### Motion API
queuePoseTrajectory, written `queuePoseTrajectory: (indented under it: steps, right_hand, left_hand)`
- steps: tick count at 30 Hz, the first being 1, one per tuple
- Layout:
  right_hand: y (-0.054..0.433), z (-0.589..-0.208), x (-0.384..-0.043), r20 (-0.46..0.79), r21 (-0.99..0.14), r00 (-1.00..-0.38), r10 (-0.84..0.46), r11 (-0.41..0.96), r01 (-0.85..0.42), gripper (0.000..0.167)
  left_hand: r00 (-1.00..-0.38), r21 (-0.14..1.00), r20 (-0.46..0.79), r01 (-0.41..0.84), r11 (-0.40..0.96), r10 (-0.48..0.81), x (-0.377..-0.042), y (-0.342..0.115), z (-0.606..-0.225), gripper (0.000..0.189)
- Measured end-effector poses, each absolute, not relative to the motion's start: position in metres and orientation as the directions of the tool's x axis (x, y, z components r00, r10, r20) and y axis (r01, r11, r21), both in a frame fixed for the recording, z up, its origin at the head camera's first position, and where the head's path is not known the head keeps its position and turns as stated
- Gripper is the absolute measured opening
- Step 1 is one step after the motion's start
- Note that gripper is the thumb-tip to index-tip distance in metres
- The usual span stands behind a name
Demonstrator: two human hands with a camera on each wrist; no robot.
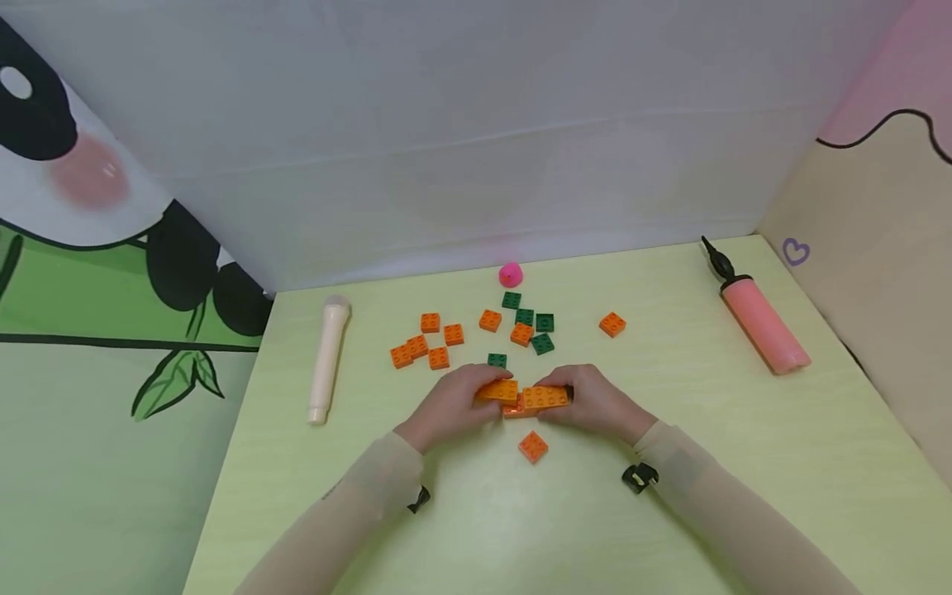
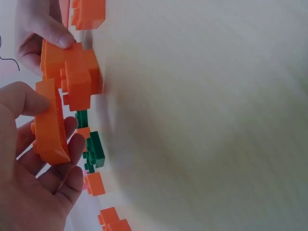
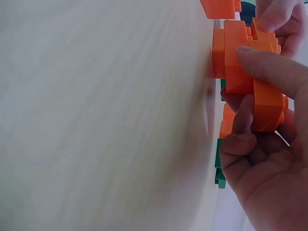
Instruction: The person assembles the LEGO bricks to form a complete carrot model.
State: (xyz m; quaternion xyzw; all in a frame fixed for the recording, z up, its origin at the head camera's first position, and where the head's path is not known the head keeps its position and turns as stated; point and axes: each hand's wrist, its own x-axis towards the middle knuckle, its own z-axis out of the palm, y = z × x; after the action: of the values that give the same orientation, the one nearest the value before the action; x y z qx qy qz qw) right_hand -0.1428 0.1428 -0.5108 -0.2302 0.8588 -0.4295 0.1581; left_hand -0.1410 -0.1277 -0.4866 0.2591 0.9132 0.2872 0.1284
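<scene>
My left hand (image 1: 449, 405) pinches a long orange toy brick (image 2: 48, 120) between thumb and fingers, its studs facing up. Just to the right, my right hand (image 1: 595, 403) grips a small stack of orange bricks by its top brick (image 1: 545, 397). In the right wrist view the thumb presses the stack's side while fingers curl beneath the top brick (image 3: 267, 107). A lower orange brick (image 1: 511, 411) of the stack shows between the hands, close over the table. The left brick stands right at the stack's upper edge. A loose orange brick (image 1: 533, 447) lies in front of the hands.
Several loose orange bricks (image 1: 439, 358) and green bricks (image 1: 544, 344) lie beyond the hands on the table (image 1: 744, 479). A pink knob-like piece (image 1: 510, 274) sits at the back. A pale tube (image 1: 329, 359) lies left, a pink hand pump (image 1: 764, 325) right.
</scene>
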Motion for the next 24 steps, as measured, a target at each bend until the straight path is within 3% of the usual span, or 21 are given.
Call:
queuePoseTrajectory:
  steps: [24]
  right_hand:
    - [0.1389,-0.5132,-0.1481,-0.071,-0.806,-0.853,-0.518,0.533,-0.256,0.031]
  left_hand:
    - [-0.831,0.552,-0.067,0.430,0.714,0.552,-0.1337,-0.1211,-0.4940,0.047]
